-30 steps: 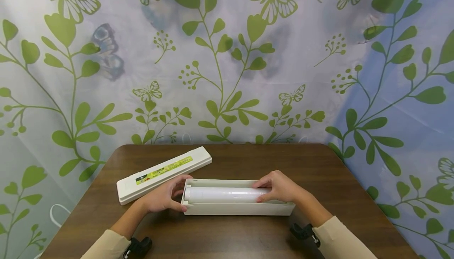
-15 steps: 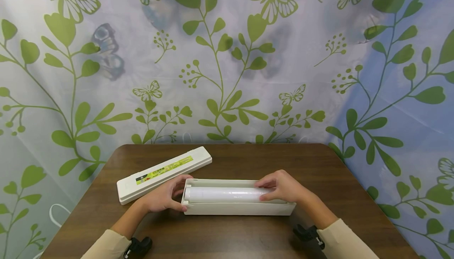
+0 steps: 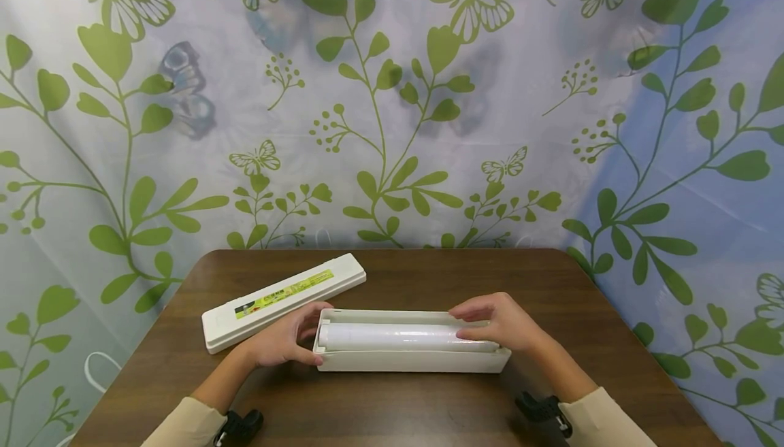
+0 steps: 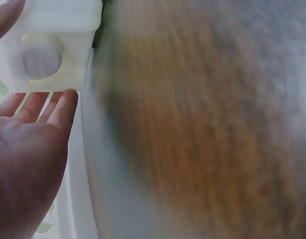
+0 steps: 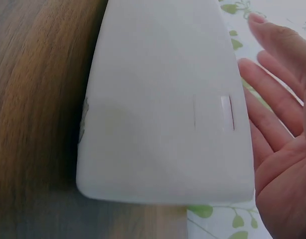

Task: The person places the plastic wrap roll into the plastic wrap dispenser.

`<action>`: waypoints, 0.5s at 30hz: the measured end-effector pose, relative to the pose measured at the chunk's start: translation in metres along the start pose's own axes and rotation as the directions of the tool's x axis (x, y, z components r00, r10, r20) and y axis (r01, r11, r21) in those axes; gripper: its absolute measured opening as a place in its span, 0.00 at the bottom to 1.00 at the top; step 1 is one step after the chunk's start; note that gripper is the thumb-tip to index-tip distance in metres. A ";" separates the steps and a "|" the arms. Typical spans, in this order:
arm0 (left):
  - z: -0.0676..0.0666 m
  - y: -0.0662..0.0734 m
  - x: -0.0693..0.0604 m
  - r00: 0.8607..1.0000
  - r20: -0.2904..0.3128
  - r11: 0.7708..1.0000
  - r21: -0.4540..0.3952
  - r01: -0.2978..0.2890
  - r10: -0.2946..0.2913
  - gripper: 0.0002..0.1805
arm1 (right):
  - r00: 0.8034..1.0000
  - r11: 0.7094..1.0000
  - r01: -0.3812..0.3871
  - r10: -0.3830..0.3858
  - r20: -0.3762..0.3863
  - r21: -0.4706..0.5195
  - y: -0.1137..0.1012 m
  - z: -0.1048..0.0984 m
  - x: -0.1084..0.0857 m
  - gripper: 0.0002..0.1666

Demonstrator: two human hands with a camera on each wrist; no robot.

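A long white plastic-wrap box (image 3: 410, 363) without its lid stands on the table. Inside it lies a glossy white roll of plastic wrap (image 3: 392, 337). My left hand (image 3: 282, 338) holds the box's left end, thumb at the near corner and fingers at the far one; the left wrist view shows the box's end wall (image 4: 76, 59) between them. Over the roll's right end is my right hand (image 3: 505, 324), thumb and fingers spread apart. In the right wrist view its fingers (image 5: 275, 94) look relaxed beside the box; whether they touch it I cannot tell.
Behind my left hand the white lid (image 3: 318, 292) lies slanted on the brown wooden table (image 3: 465, 273), a yellow-green label (image 3: 284, 293) on top. A curtain (image 3: 392, 127) with leaves and butterflies hangs behind the table.
My right hand has slid rightward along the roll, and its thumb and fingers have loosened from it. The left hand, box and lid have stayed in place.
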State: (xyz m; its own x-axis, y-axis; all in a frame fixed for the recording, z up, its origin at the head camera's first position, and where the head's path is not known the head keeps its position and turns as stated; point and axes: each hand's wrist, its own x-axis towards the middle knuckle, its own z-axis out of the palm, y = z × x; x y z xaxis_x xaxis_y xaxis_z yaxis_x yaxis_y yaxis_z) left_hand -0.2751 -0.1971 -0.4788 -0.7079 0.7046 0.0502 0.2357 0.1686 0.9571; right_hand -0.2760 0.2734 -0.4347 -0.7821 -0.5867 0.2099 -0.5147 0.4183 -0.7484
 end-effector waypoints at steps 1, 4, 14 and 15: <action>0.000 0.000 0.000 1.000 0.001 1.000 -0.001 -0.002 0.002 0.47 | 1.000 1.000 0.005 -0.005 -0.016 0.008 0.000 -0.001 -0.002 0.25; 0.000 -0.001 0.000 1.000 -0.001 1.000 -0.001 -0.008 0.008 0.47 | 0.997 0.999 0.028 -0.026 -0.067 0.031 0.002 -0.002 -0.006 0.24; 0.001 -0.004 0.000 0.999 -0.016 0.999 -0.010 -0.033 0.033 0.47 | 0.949 0.987 0.134 -0.101 -0.297 0.093 0.013 0.005 -0.025 0.20; 0.001 -0.004 -0.001 0.999 -0.017 0.999 -0.012 -0.034 0.034 0.47 | 0.942 0.986 0.137 -0.098 -0.321 0.099 0.014 0.005 -0.027 0.20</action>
State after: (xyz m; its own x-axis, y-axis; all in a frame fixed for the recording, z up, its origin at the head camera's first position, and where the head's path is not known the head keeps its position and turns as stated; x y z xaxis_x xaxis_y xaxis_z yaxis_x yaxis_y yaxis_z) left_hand -0.2747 -0.1975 -0.4826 -0.7103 0.6984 0.0874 0.2518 0.1362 0.9581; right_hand -0.2605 0.2915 -0.4542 -0.7988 -0.3712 0.4734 -0.5795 0.2637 -0.7711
